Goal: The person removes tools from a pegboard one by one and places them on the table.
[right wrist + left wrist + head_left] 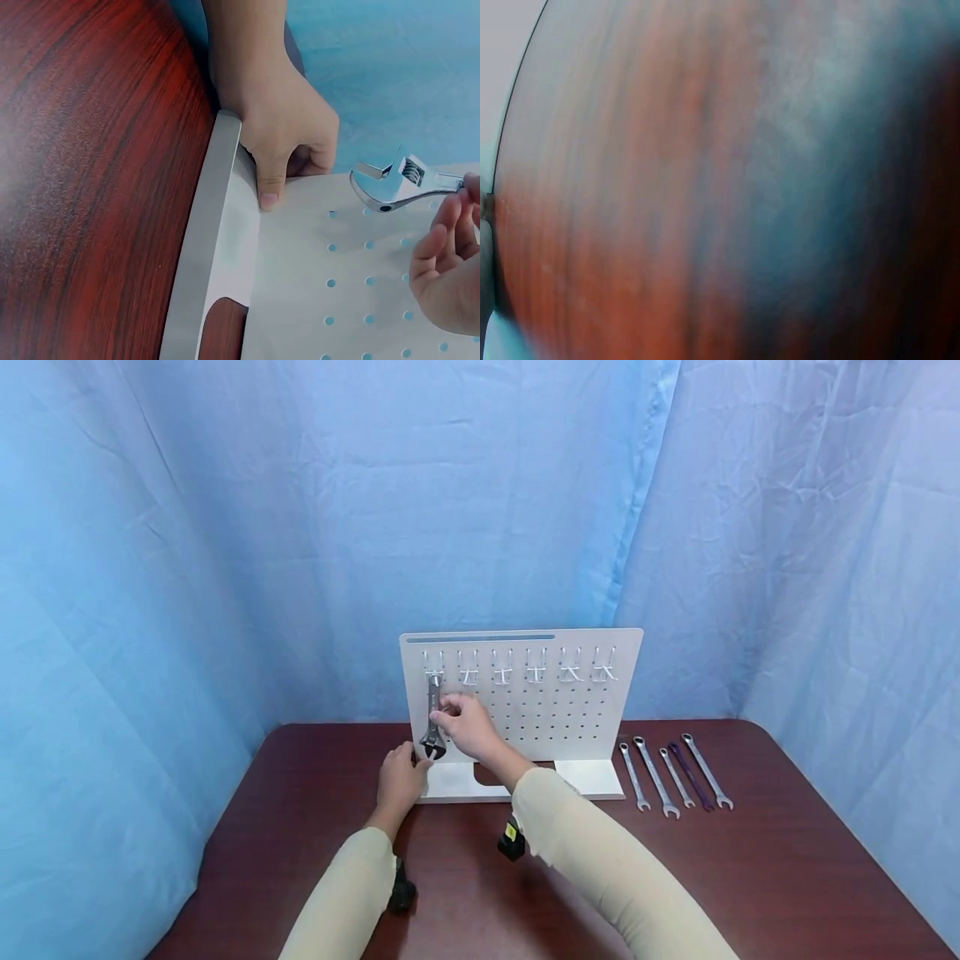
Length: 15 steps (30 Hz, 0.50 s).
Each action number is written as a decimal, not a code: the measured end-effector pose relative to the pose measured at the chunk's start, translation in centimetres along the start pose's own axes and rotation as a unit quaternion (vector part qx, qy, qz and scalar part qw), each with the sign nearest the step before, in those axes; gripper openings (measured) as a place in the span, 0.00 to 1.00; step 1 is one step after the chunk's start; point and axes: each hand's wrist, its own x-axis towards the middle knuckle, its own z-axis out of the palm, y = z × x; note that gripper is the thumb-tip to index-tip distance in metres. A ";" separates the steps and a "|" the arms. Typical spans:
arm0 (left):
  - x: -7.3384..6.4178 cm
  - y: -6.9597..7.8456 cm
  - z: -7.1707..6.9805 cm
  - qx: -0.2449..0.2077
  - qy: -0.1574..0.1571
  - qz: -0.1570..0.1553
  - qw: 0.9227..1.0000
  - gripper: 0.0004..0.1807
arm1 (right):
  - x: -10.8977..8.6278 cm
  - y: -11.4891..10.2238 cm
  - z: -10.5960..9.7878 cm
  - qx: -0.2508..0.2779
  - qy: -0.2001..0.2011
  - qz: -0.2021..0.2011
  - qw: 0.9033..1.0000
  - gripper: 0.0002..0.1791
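Note:
My right hand (468, 725) pinches the handle of a silver adjustable wrench (434, 706) in front of the white pegboard (600, 642). The wrench stands upright with its jaw end down, its top end at the leftmost hook (435, 673). In the right wrist view, the adjustable wrench's head (375, 193) shows its worm screw. My left hand (400, 777) grips the pegboard's lower left edge. Its thumb lies on the front, while its other fingers go round behind and are partly hidden. The left wrist view holds mostly blurred tabletop.
Several more white hooks (536, 675) line the pegboard's upper part to the right. On the brown table (795, 860), right of the board, lie several silver combination wrenches (656, 777) and a purple wrench (692, 777). Blue curtains (360, 527) surround the table.

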 end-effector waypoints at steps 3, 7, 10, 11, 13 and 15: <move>0.0 0.0 0.0 0.003 0.000 0.000 1.000 0.14 | -0.2 0.2 0.0 -0.020 0.011 -0.011 1.000 0.07; 0.0 0.0 0.1 0.011 0.000 0.003 1.000 0.15 | -0.4 0.4 -0.1 -0.011 0.019 -0.015 1.000 0.08; 0.1 -0.1 0.3 0.008 0.003 0.002 1.000 0.15 | -0.7 0.4 -0.1 0.002 0.024 -0.011 1.000 0.08; 0.1 -0.1 0.3 0.006 0.004 0.001 1.000 0.15 | -0.7 0.3 -0.1 0.008 0.025 -0.010 1.000 0.07; 0.2 -0.1 0.4 0.002 0.005 -0.002 1.000 0.16 | -0.9 0.2 -0.1 0.019 0.026 -0.009 0.999 0.07; 0.2 -0.1 0.4 -0.002 0.004 -0.006 1.000 0.15 | -1.2 0.1 -0.1 0.033 0.026 -0.009 0.999 0.07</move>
